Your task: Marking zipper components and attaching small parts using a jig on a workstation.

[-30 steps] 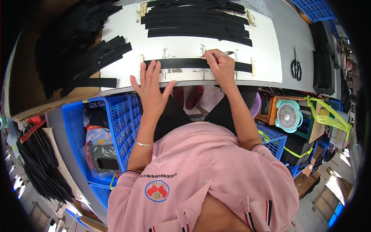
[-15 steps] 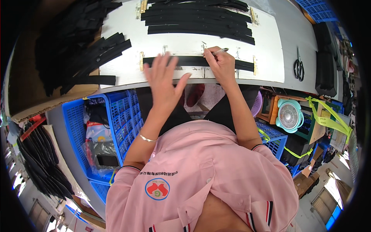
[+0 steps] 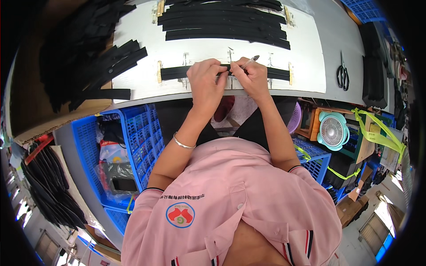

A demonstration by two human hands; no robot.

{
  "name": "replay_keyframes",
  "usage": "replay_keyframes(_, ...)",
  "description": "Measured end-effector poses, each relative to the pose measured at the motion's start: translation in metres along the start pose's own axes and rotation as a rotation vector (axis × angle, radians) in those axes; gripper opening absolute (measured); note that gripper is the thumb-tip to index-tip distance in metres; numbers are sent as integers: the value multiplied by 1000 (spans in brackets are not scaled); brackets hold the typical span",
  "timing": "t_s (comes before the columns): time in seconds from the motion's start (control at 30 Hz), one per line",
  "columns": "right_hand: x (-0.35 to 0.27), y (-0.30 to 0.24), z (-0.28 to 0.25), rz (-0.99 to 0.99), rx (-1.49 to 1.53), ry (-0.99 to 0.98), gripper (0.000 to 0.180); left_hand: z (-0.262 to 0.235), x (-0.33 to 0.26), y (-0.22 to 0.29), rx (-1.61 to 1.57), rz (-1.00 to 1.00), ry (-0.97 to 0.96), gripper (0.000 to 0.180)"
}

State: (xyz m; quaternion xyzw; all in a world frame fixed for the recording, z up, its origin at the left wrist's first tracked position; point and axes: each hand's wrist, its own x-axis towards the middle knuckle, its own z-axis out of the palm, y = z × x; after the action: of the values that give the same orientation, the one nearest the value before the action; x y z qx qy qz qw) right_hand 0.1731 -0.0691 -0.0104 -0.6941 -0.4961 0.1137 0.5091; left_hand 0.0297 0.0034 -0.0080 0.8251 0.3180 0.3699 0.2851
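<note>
A long black fabric strip (image 3: 175, 73) lies across a white board (image 3: 306, 62), its ends meeting two tan tape-like stops on the board. My left hand (image 3: 207, 82) rests on the strip left of its middle, fingers curled down and thumb close to the fingertips. Just to the right, my right hand (image 3: 253, 79) grips a pen (image 3: 252, 61), its lower end at the strip's middle; the tip is hidden by the fingers. Dark pen lines mark the board above and below the strip.
Several black strips (image 3: 224, 33) lie in rows at the board's far side. At left, a cardboard box (image 3: 66, 117) holds a heap of black strips (image 3: 84, 57), some spilling onto the board. Black-handled scissors (image 3: 342, 77) lie at right. Blue crates (image 3: 133, 146) and a turquoise fan (image 3: 333, 131) are below table level.
My left hand has gone from spread and raised over the strip to curled on it, shifting right. My right hand has moved slightly down and left, and the pen stands more upright.
</note>
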Motion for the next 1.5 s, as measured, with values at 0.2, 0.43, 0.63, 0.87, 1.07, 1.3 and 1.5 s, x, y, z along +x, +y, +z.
replay_keyframes(0.2, 1, -4, 0, -97, -139, -9, 18, 3, 0, -1, -16, 22, 31, 13)
replay_keyframes(0.43, -2, -11, -18, -52, -82, -56, 14, -1, 2, 0, 1, -10, -15, 10)
replay_keyframes(0.63, -7, 13, -85, 287, 94, 233, 20, -2, 2, 9, 61, 0, -15, 11)
replay_keyframes(0.87, -12, 39, -91, 251, 54, 184, 22, 41, 12, 42, -92, 117, -120, 13)
replay_keyframes(1.07, -13, 44, -88, 256, -6, 162, 21, 76, 19, 55, -87, 171, -155, 13)
replay_keyframes(1.3, -13, 44, -88, 106, -147, 190, 21, 79, 17, 57, -82, 166, -146, 12)
replay_keyframes(1.5, -17, 44, -96, 131, -29, 101, 22, 79, 18, 53, -76, 168, -139, 12)
